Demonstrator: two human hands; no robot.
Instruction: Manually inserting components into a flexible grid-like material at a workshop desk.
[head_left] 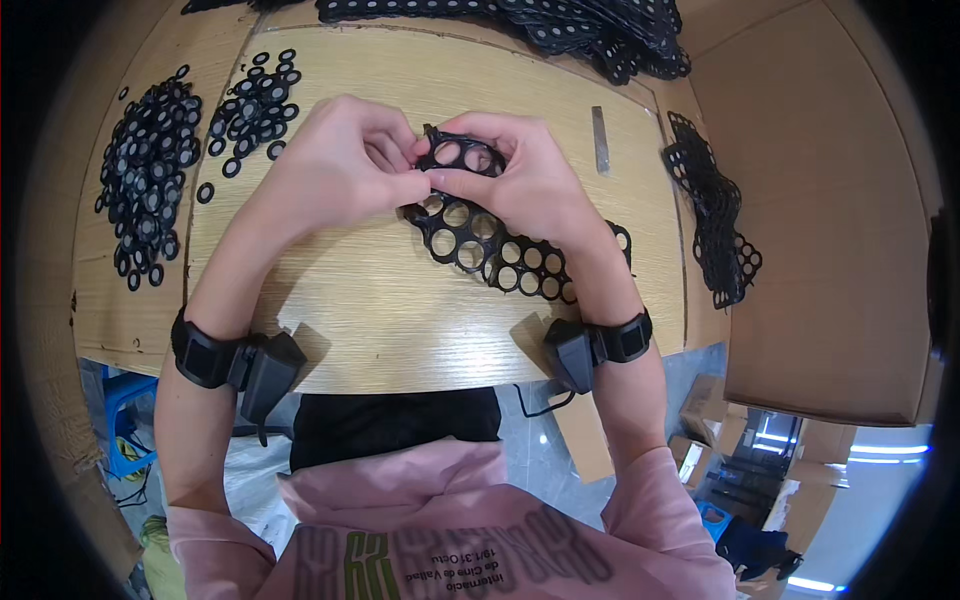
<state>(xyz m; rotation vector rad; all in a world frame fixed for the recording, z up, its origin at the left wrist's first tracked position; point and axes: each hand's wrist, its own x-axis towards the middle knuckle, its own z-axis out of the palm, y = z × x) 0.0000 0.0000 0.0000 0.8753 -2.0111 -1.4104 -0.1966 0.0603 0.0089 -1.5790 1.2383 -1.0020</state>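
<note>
Pinching rings out of a black punched sheet (480,235)

Left hand (335,165) and right hand (525,175) fingers grip its top edge; next a ring must be pushed free, joining the loose rings (150,170) left of the fingers.

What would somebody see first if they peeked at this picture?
Right in the middle, the left hand and the right hand pinch a black sheet full of round holes over a wooden table. At the left lie heaps of little black rings, and more black holed sheets are piled at the right.
</note>
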